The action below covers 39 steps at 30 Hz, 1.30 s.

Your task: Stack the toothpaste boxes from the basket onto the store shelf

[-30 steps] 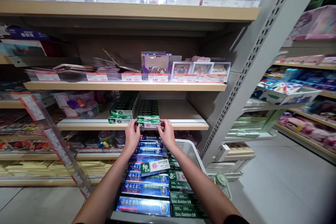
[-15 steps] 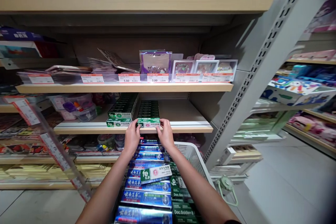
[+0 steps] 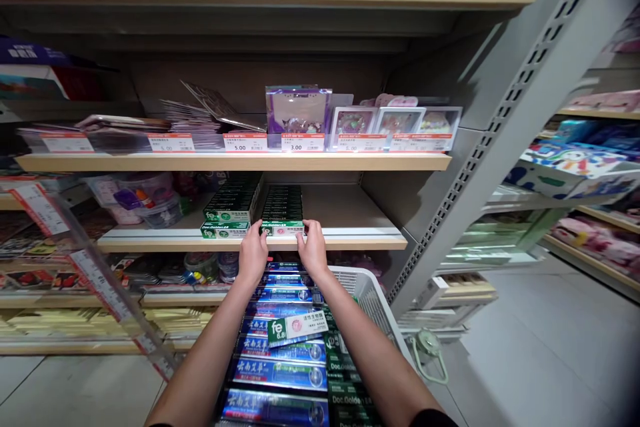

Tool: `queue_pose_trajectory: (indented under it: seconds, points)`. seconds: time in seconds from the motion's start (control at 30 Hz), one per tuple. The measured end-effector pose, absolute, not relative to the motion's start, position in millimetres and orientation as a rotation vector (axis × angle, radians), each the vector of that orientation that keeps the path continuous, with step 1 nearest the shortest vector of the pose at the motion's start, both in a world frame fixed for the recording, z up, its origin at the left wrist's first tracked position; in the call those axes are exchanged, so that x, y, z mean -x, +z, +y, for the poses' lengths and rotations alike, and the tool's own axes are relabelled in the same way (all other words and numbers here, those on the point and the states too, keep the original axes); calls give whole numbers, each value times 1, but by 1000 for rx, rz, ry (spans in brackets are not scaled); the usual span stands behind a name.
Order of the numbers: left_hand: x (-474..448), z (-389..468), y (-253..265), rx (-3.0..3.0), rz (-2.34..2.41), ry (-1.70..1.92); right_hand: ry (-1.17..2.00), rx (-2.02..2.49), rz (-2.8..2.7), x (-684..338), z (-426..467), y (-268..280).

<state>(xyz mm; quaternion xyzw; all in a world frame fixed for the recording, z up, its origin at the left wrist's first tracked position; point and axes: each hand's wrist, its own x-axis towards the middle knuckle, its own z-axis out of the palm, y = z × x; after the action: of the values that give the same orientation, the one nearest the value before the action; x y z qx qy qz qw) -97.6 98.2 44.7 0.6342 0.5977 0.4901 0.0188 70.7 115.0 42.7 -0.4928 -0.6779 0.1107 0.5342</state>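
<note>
On the lower shelf lies a row of green and white toothpaste boxes (image 3: 281, 229), reaching back in a line. My left hand (image 3: 253, 255) presses its fingers against the left end of the front box. At the right end, my right hand (image 3: 313, 250) curls its fingers the same way, so the row is held between both hands. Just left stands another stack of green toothpaste boxes (image 3: 226, 230), two layers high. Below my arms, a light grey basket (image 3: 367, 283) holds blue toothpaste boxes (image 3: 280, 373) and green ones, with a single green and white box (image 3: 297, 327) lying slanted on top.
Clear plastic tubs (image 3: 155, 203) sit left on the same shelf. The shelf above (image 3: 235, 163) carries flat packets and small boxes behind price tags. A slotted metal upright (image 3: 480, 147) borders the shelf on the right. Slanted price strips (image 3: 100, 283) stand at left.
The view has shifted slightly, with the upper shelf now higher in it. Both hands stay at the ends of the front toothpaste box, with little visible movement of the row.
</note>
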Motion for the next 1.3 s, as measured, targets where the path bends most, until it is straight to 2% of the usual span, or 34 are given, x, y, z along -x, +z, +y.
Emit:
queue_pose_trajectory:
  seconds: [0.53, 0.8, 1.07, 1.3]
  points:
    - [99, 85, 39, -2021, 1742, 1551, 344, 1042, -1526, -74, 100, 35]
    - [106, 21, 29, -1972, 1647, 1538, 497, 1026, -1438, -103, 43, 20]
    - [119, -60, -16, -1669, 1572, 1352, 774, 1153, -1346, -142, -37, -16]
    - [112, -79, -34, -1364, 1463, 1218, 897, 1279, -1329, -139, -50, -45]
